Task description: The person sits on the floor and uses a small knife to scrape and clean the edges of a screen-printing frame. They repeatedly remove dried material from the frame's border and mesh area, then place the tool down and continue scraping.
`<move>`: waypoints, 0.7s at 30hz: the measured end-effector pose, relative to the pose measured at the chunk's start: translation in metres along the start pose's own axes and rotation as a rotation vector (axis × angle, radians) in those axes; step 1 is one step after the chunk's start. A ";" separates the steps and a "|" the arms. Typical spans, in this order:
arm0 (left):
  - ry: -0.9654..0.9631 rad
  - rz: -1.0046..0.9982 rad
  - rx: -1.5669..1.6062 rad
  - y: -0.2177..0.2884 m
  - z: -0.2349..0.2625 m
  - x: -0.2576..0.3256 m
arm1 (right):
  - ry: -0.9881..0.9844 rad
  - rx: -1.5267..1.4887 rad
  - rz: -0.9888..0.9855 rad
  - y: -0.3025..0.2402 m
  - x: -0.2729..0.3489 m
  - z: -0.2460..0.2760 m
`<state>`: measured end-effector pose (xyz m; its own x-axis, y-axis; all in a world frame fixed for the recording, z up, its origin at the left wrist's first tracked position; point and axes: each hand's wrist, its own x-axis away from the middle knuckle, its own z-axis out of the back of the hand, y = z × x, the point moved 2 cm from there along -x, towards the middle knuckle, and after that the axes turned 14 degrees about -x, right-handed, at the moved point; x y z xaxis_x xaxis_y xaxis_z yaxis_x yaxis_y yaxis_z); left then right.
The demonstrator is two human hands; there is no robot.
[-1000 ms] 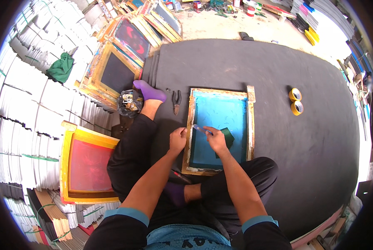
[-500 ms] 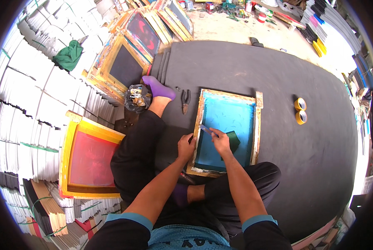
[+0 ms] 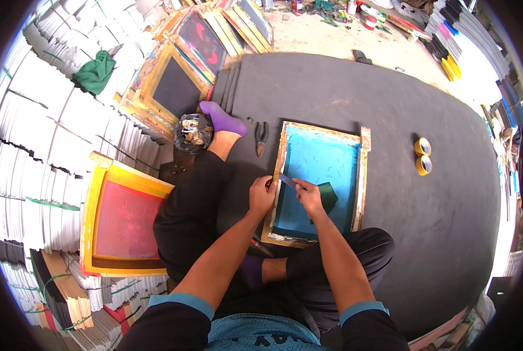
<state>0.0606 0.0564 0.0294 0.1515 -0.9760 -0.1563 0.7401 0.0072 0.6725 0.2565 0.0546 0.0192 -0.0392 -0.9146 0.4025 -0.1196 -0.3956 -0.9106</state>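
- Okay, right hand [image 3: 310, 197]: fingers closed in a pinch, holding a slim bluish tool [image 3: 286, 180].
- Left hand [image 3: 262, 195]: fingers curled, narrow, at the left rail of the blue-mesh frame [image 3: 320, 155]; cannot tell if anything is inside the grip.
- Slim bluish tool: long axis diagonal, free end pointing away and left, at the left rail's inner edge; contact with the rail unclear.
- Blue-mesh frame: lies flat on the black mat [image 3: 437, 234], in front of the person; long axis runs away from the body, far end leaning slightly right.
- Dark green patch [image 3: 327, 197] on the mesh, partly behind the right hand.
- Pliers [image 3: 261, 139]: left of the frame, near its far corner, handles away, jaws toward the person.
- Two yellow tape rolls [image 3: 423, 165]: well right of the frame, one just beyond the other.
- Far left: yellow frame with pink mesh [image 3: 127, 219], tilted, beside the person's leg.
- Black plastic bag [image 3: 192, 133] next to a purple-socked foot [image 3: 223, 121].
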 end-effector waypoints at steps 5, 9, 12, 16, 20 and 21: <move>-0.014 0.040 -0.005 0.008 -0.003 -0.003 | 0.065 0.254 0.145 -0.016 0.006 -0.011; -0.028 0.093 0.020 -0.001 -0.006 0.002 | 0.036 0.303 0.132 -0.034 0.013 -0.021; -0.027 0.126 0.038 -0.002 -0.007 0.005 | 0.070 0.326 0.213 -0.036 0.015 -0.026; -0.053 0.187 0.063 0.008 -0.005 0.006 | 0.103 0.388 0.211 -0.038 0.016 -0.033; -0.012 0.247 0.141 0.002 -0.003 0.010 | 0.106 0.362 0.204 -0.035 0.016 -0.032; 0.013 0.257 0.168 -0.004 -0.004 0.011 | 0.107 0.341 0.200 -0.030 0.014 -0.029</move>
<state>0.0622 0.0467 0.0217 0.3285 -0.9441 0.0259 0.5583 0.2162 0.8010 0.2311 0.0559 0.0555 -0.1334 -0.9695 0.2056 0.2359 -0.2326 -0.9435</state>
